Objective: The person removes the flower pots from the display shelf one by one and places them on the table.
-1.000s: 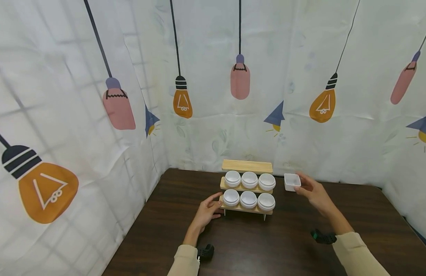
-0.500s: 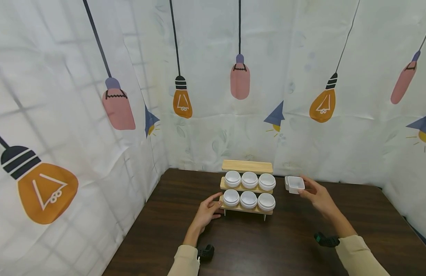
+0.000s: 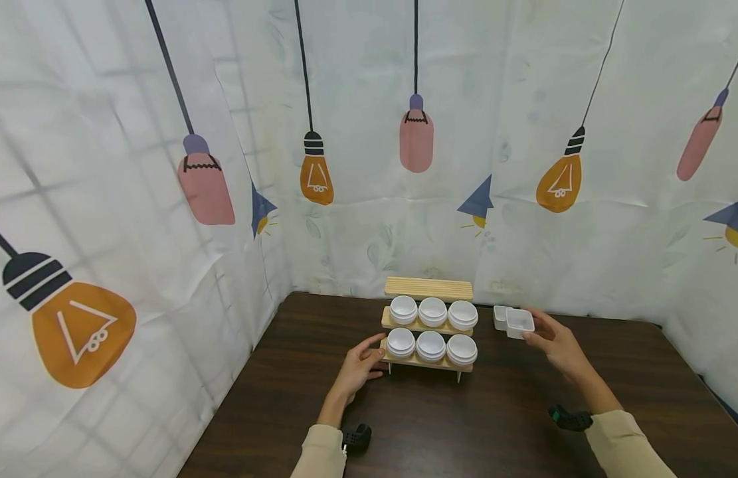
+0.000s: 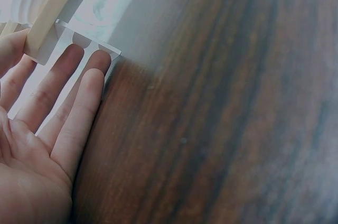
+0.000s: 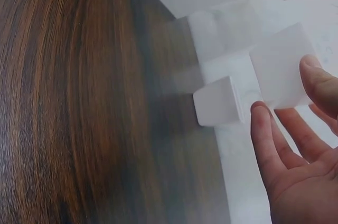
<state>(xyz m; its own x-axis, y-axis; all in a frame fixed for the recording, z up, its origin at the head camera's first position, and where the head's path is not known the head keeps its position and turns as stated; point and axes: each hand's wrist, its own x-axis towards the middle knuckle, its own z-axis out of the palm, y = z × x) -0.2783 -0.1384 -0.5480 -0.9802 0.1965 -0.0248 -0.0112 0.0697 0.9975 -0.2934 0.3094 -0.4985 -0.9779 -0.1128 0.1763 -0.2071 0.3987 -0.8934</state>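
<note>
My left hand (image 3: 355,372) holds the left end of a small two-tier wooden rack (image 3: 426,360), which has white side supports. In the left wrist view, the thumb is on the wooden slat (image 4: 50,18) and the other fingers lie behind the side panel. Round white cups (image 3: 430,346) stand in two rows of three on the rack. To the right of it, my right hand (image 3: 556,344) pinches a small square white container (image 3: 520,322) between thumb and fingers. A second square container (image 5: 217,102) stands on the table, just left of the held one and partly overlapped by it in the head view.
A slatted wooden strip (image 3: 428,288) stands upright behind the upper row of cups. The dark wood table (image 3: 452,425) ends at a white curtain (image 3: 357,252) printed with lamps, close behind the rack and containers.
My right hand has drawn one square container rightward and slightly toward me, exposing the second one it covered. The left hand and the rack have stayed where they were.
</note>
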